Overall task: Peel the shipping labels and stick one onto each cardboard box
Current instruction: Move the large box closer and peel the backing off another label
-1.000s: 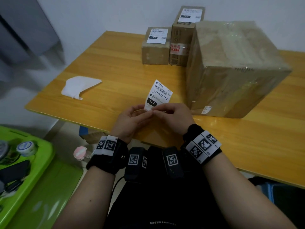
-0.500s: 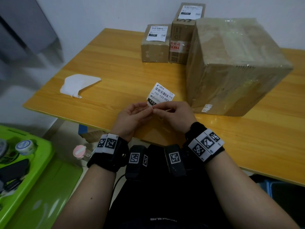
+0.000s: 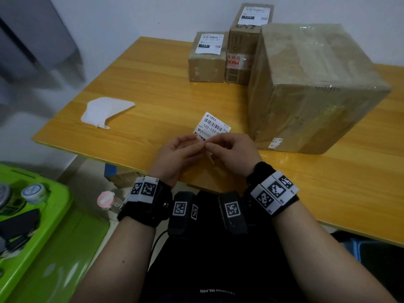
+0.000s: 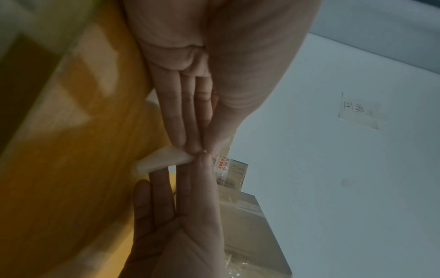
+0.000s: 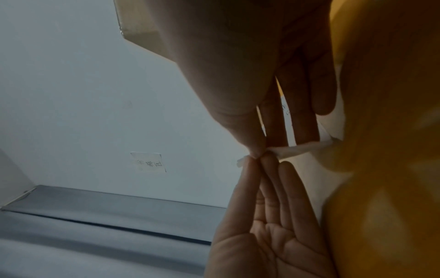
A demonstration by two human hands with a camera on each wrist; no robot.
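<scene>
Glossy yellow wooden tabletop [image 3: 153, 88] against a pale wall; both grips – left hand [image 3: 177, 156], right hand [image 3: 231, 154] – pinch the white barcode shipping label [image 3: 213, 125], now tipped lower than before.

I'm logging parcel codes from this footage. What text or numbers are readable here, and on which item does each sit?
"122-122-0", rest hidden: shipping label pinched by left hand and right hand.
"122": label on small box.
"122": label on tall box.
Barcode digits, fine print, large box sticker, handwritten wall note: too blurred.
</scene>
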